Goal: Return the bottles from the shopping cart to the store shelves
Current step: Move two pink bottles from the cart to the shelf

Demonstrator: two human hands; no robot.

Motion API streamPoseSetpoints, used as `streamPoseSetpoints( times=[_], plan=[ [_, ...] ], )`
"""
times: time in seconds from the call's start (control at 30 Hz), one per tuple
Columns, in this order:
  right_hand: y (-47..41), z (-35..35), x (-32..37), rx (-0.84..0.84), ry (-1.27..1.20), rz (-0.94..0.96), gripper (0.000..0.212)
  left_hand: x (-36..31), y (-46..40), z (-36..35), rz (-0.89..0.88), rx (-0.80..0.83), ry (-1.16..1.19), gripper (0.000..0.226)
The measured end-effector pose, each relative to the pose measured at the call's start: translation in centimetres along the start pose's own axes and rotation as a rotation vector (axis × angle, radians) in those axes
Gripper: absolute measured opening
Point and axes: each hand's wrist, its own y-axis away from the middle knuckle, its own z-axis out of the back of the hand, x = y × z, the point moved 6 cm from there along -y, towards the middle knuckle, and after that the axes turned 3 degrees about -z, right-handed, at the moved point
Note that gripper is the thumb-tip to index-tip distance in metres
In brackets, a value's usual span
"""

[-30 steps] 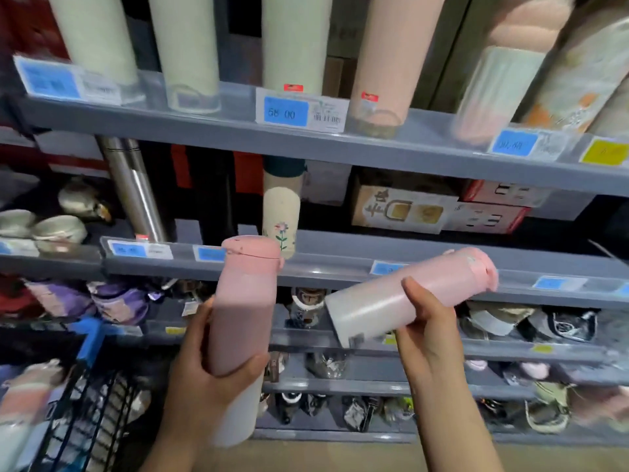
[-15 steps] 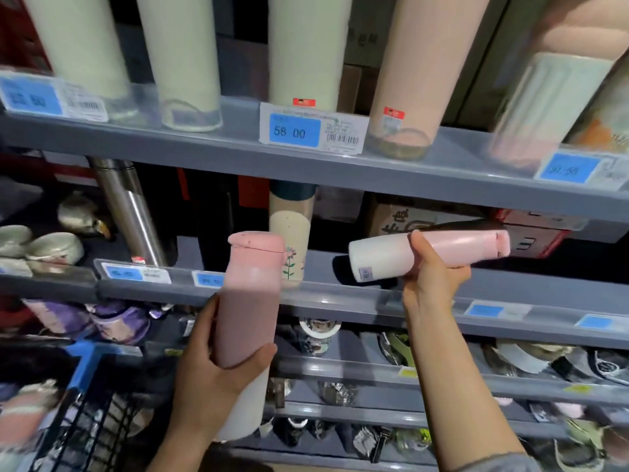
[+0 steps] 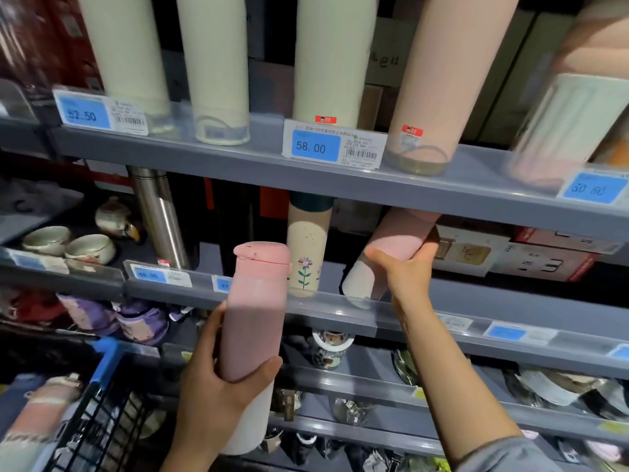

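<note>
Head view: your right hand (image 3: pixel 406 270) is wrapped round a pink-to-white bottle (image 3: pixel 384 257), tilted, its white base down just behind the front lip of the middle shelf (image 3: pixel 442 321), beside the flower-print bottle (image 3: pixel 306 260). Your left hand (image 3: pixel 218 386) grips a second pink bottle (image 3: pixel 253 321) upright in front of that lip. Both look rigid, smooth, probably slick; likely light if empty. Hold mid-body, not the cap. Cart (image 3: pixel 98 413) sits lower left.
</note>
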Motion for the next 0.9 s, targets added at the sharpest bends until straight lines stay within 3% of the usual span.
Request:
streamPoseSetpoints(
  times=[0.17,0.6,0.7,0.77,0.83,0.9],
  plan=[
    [0.6,-1.5,0.4,0.182,0.237,0.079,0.062,-0.5,0.6,-0.3,-0.048,0.004,0.004,0.077],
    [1.4,-1.0,-0.4,0.270,0.341,0.107,0.065,-1.0,1.9,-1.0,-0.100,0.049,-0.036,0.086],
    [3.6,1.5,-1.0,0.198,0.190,0.177,0.087,-1.4,1.8,-1.8,-0.120,0.081,-0.078,0.091],
    [6.3,3.9,-0.7,0.111,0.022,0.196,0.070,-1.7,1.5,-2.8,-0.136,0.102,-0.098,0.092],
    [9.3,5.3,-0.9,0.153,-0.057,0.133,0.051,-1.9,1.3,-4.3,-0.169,0.101,-0.155,0.093],
    [12.3,5.3,-1.2,0.281,-0.049,0.013,0.061,-2.2,1.3,-6.5,-0.225,0.090,-0.253,0.095]
  ],
)
